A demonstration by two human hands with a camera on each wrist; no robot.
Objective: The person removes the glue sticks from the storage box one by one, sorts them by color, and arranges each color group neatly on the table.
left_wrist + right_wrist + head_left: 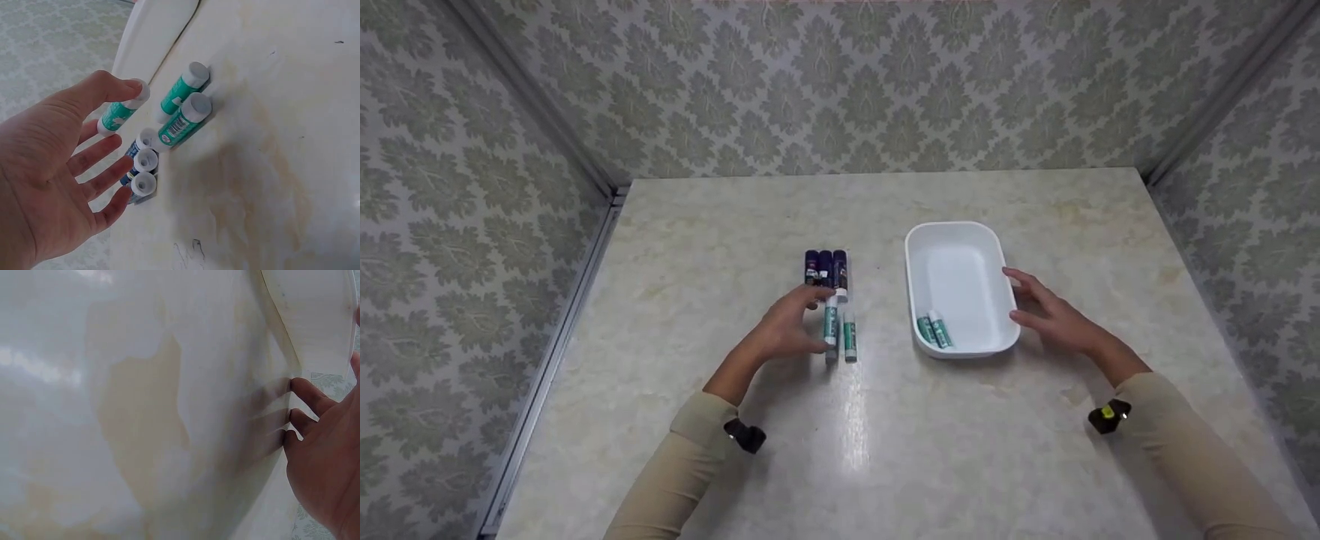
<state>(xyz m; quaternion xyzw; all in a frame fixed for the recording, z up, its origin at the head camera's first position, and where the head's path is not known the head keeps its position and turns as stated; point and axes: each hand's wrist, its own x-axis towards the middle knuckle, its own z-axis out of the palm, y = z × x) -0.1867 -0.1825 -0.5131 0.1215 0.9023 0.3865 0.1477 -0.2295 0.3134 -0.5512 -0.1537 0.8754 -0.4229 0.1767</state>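
My left hand (pixel 793 326) pinches a green-and-white glue stick (pixel 119 115) by its ends, between thumb and index finger; the other fingers are loosely spread. Just below it, two more green glue sticks (pixel 181 93) lie side by side on the table, one partly hidden in the head view by the held stick. Beyond them, three dark blue glue sticks (pixel 826 266) lie in a row. My right hand (pixel 1054 319) touches the right side of a white plastic tub (pixel 960 262) with thumb and fingers apart. Two green glue sticks (pixel 934 330) lie in the tub's near left corner.
The marbled table (pixel 720 225) carries the tub at centre right, with the loose sticks left of it. Patterned wall panels (pixel 840 82) stand behind and at both sides. A small black wrist camera (pixel 745 435) sits at each cuff.
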